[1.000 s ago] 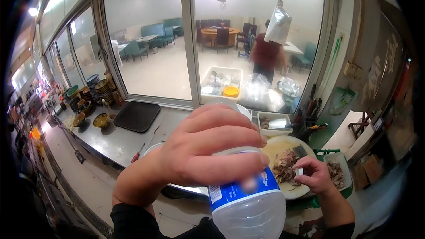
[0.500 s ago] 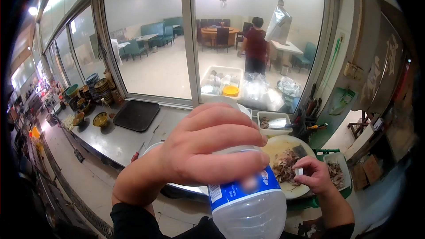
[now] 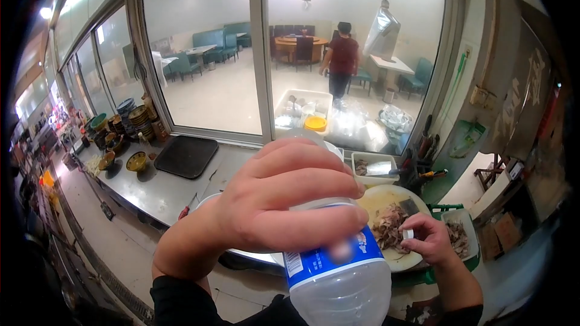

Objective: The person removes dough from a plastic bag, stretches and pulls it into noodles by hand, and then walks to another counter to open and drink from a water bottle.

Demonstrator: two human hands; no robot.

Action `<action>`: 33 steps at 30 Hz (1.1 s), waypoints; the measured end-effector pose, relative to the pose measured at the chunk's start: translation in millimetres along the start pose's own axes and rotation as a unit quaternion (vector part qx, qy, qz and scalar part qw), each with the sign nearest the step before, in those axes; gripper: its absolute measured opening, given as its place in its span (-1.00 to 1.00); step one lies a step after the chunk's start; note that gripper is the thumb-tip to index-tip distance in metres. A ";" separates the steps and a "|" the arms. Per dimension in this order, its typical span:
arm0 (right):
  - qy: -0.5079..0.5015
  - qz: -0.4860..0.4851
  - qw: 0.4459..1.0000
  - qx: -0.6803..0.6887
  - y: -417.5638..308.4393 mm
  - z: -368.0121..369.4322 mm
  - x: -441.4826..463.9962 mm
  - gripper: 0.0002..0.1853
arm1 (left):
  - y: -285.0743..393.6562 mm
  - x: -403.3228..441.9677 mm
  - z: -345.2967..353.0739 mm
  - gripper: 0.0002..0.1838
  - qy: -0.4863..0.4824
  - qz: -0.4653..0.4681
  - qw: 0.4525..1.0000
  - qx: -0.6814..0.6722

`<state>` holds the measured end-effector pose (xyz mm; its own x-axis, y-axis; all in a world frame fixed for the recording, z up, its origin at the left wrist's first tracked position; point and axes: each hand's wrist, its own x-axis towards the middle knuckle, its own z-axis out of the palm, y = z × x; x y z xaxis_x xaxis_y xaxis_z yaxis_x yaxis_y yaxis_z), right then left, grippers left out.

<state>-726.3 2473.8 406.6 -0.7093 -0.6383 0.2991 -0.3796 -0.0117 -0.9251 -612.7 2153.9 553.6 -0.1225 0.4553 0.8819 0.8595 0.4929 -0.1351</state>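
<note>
My left hand [image 3: 296, 196] is wrapped round a large clear plastic bottle [image 3: 341, 290] with a blue label, its base toward me and its neck end pointing away, hidden behind my fingers. Between the thumb and forefinger of my right hand [image 3: 430, 238] is a small white cap [image 3: 408, 234]. Just left of that hand, sliced meat [image 3: 389, 220] lies on a round board [image 3: 370, 196], beside a dark flat blade [image 3: 409, 206].
A metal counter [image 3: 145, 193] bears a black tray [image 3: 186, 157], bowls [image 3: 136, 162] and a red-handled tool. Right of the board stands a container of meat [image 3: 457, 235]. Beyond the window, a person [image 3: 342, 57] is among tables, with a crate of dishes [image 3: 302, 108] nearer.
Beyond the glass, the person has moved left and farther away. My hands, the bottle and the cap have stayed nearly where they were.
</note>
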 end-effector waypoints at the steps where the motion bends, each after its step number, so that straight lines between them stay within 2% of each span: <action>1: -0.001 0.000 1.000 0.000 -0.5 0.3 0.2 -0.69 | 0.2 -0.2 -0.3 -0.60 0.001 -0.002 1.000 0.000; 28: -0.003 0.021 1.000 0.015 0.8 3.2 6.3 -0.69 | -1.7 -2.3 -7.2 -0.61 0.001 -0.003 1.000 0.019; 33: -0.008 0.025 1.000 -0.016 -2.7 2.6 6.9 -0.69 | -4.5 -2.8 -8.1 -0.62 0.007 0.002 1.000 0.021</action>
<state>-728.6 2467.4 410.6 -0.7181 -0.6498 0.2490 -0.3630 0.0446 -0.9307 -612.3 2144.3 555.3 -0.1115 0.4468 0.8877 0.8380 0.5224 -0.1577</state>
